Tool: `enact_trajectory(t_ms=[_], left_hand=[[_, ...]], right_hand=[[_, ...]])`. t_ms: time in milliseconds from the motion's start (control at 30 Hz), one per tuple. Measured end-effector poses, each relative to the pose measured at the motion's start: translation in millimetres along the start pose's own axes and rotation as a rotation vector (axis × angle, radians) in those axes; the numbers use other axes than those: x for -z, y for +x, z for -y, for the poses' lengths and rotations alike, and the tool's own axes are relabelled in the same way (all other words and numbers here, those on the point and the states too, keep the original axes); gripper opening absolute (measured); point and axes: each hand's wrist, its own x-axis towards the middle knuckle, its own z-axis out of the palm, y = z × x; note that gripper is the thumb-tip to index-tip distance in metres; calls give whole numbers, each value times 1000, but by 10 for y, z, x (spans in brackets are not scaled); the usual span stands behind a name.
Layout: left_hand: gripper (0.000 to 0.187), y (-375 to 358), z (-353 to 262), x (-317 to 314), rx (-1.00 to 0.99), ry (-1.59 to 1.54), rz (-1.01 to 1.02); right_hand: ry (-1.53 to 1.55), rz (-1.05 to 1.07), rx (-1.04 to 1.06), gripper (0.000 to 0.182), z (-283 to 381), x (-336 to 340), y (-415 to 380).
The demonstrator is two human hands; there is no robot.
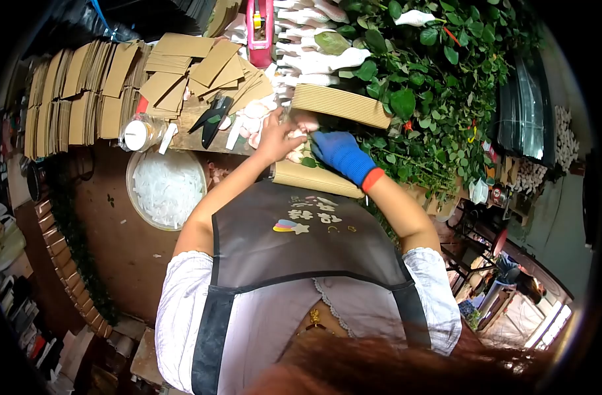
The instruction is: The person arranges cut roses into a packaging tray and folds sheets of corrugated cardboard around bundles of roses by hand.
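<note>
My bare left hand (pixel 273 138) reaches over pale pink rose heads (pixel 305 121) at the table's near edge, its fingers apart and touching or very near them. My right hand (pixel 344 155), in a blue knitted glove with an orange cuff, is beside the roses on the stem side. Its fingers are curled together; what they hold is hidden. Lower rose heads (pixel 296 154) and a green leaf show between the hands. One ribbed cardboard strip (pixel 340 105) stands behind the roses; another cardboard flap (pixel 314 178) lies in front, against my apron.
Black scissors (pixel 215 122) and a pink tape dispenser (pixel 260 33) lie on the table. Stacked brown cardboard pieces (pixel 83 85) fill the left. White-netted flowers (pixel 314 59) with leafy stems (pixel 433 99) cover the right. A tub (pixel 131 191) of white strips stands below.
</note>
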Motion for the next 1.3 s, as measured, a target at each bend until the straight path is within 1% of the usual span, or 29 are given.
enact_trajectory(t_ms=[100,133,200,233,267,300,367,400,433,567,600,633,700,733,800,900,933,1033,1067,1167,1200,1233,1300], left_hand=[[36,-22,-32,4,-31,31,-46],[35,-32,-43,7,-35,30,-50],[34,-37,-50,18,-51,45,-53],[39,-56,-53,10,-50,59,-60],[43,-57,-66,7,-53,75,-64],[48,-41,-75,18,-60,92,-69],[57,-7,-91,58,-5,20,-67],[61,-14,-109,67,24,-20,-60],[66,-11,-130,76,52,-59,-54],[70,37,-62,28,-72,128,-62],[66,92,51,-33,-74,28,-65],[54,125,133,-132,-32,-10,-120],[46,158,-17,-104,27,55,-155],[41,131,-127,-90,47,79,-186],[41,116,-188,-64,51,107,-181],[39,88,-209,-75,42,90,-180],[39,88,-202,-68,33,82,-188],[37,95,-262,-3,47,75,-142],[38,93,-260,7,44,73,-121],[38,98,-257,3,52,120,-108],[39,105,-262,-1,56,103,-106],[47,98,-251,-17,2,155,-125],[53,121,-289,24,54,122,-113]], right_hand=[[19,-159,-96,36,30,109,-161],[22,-138,-120,34,46,174,-154],[18,-99,-88,36,-37,143,-17],[20,-82,-76,38,-76,129,70],[115,126,-275,42,-42,194,171],[122,99,-249,44,-73,177,201],[136,47,-199,48,-145,124,223],[148,14,-208,49,-141,96,207],[160,-8,-205,47,-133,72,196],[187,-78,-168,38,-41,35,157],[186,-94,-150,35,-49,21,166],[139,-157,-94,29,-64,-61,162],[116,-133,-56,30,-24,23,103],[170,-138,-55,30,-30,109,43],[281,-143,-46,30,-22,324,-98],[395,-375,-25,35,-56,267,-118],[352,-385,6,34,-70,170,-91],[251,-271,-33,33,-31,113,20],[198,-240,-56,30,-2,96,37],[92,-176,-37,30,42,116,94],[100,-170,-29,32,54,198,89],[212,-230,15,32,24,190,56],[308,-259,95,34,-27,268,-15]])
